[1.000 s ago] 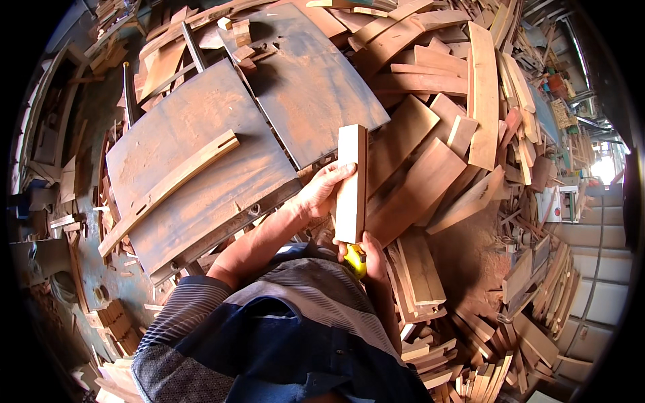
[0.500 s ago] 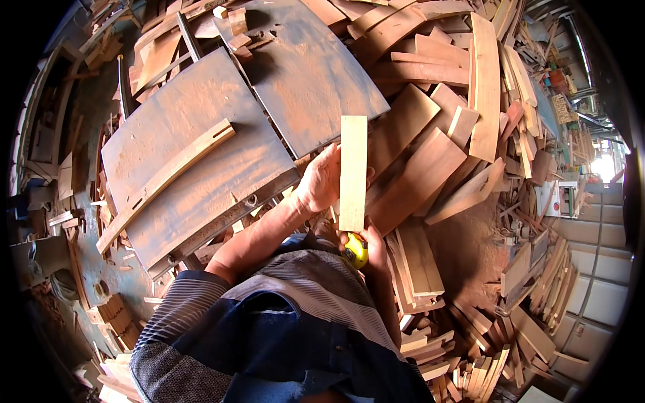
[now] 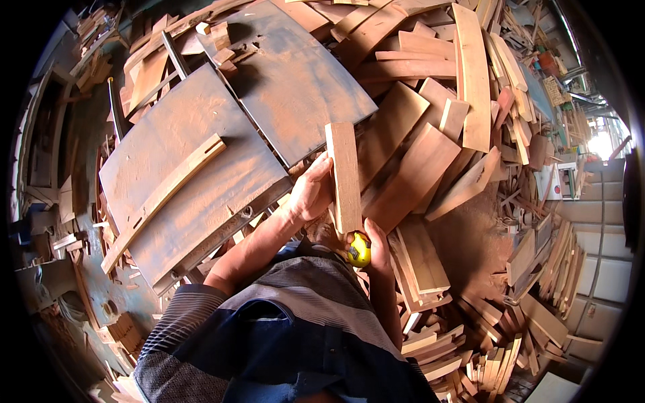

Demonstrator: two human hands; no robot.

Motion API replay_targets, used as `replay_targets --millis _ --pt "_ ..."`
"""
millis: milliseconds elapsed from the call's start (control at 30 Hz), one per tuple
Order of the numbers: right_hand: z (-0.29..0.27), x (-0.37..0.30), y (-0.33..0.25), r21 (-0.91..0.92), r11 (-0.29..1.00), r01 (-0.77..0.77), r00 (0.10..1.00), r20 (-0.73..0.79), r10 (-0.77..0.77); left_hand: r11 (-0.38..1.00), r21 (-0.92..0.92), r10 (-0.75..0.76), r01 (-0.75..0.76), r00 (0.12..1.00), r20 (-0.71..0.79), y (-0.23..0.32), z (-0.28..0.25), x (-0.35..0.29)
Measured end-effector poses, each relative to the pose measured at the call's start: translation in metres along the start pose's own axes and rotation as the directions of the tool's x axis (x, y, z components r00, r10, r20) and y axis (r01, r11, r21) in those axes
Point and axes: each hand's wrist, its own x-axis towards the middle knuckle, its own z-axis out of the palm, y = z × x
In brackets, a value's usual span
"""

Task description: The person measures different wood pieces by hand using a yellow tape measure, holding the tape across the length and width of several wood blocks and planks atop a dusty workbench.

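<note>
A short wooden block (image 3: 345, 178) stands lengthwise in front of my body, a rough brownish face toward me and a paler strip along its left edge. My left hand (image 3: 312, 193) grips its left side, the fingertips partly hidden behind the wood. At the block's lower end, my right hand (image 3: 377, 247) is closed round a yellow tape measure (image 3: 360, 250). No drawn-out blade shows. Whether the right fingers also touch the block is hard to make out.
Ahead and to the left lies a dusty metal machine table (image 3: 195, 127) in two plates. On it rest a curved slotted wooden strip (image 3: 164, 198) and small offcuts (image 3: 222, 47). Heaped boards (image 3: 416, 168) fill the right side, with stacked planks (image 3: 420, 255) beside my right arm.
The block has turned about its length, from a smooth pale face to a rougher, browner one. Both hands keep their hold, and the whole view has shifted slightly.
</note>
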Motion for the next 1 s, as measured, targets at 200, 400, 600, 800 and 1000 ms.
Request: replay_targets --millis 200,400,600,800,1000 --pt "0.000 -0.007 0.005 0.076 0.997 0.021 0.994 -0.104 -0.013 1.000 0.006 -0.004 0.004 1.000 0.017 -0.009 -0.005 0.003" --pt "0.007 -0.011 0.004 -0.205 0.971 0.126 0.992 0.003 -0.128 0.995 -0.001 -0.103 0.103 0.994 -0.044 -0.006 -0.001 0.001" --pt "0.010 -0.054 0.011 -0.056 0.997 -0.060 0.998 -0.024 0.059 0.898 -0.282 -0.321 0.337 0.942 0.101 0.012 -0.023 -0.005" --pt "0.036 -0.081 -0.003 -0.478 0.874 -0.084 0.990 -0.141 0.018 0.943 0.000 -0.333 0.333 0.943 -0.031 0.001 -0.014 -0.033" --pt "0.030 -0.074 -0.023 -0.584 0.807 0.082 0.972 -0.131 -0.194 0.913 0.072 -0.391 0.402 0.911 -0.130 -0.012 -0.024 -0.042"
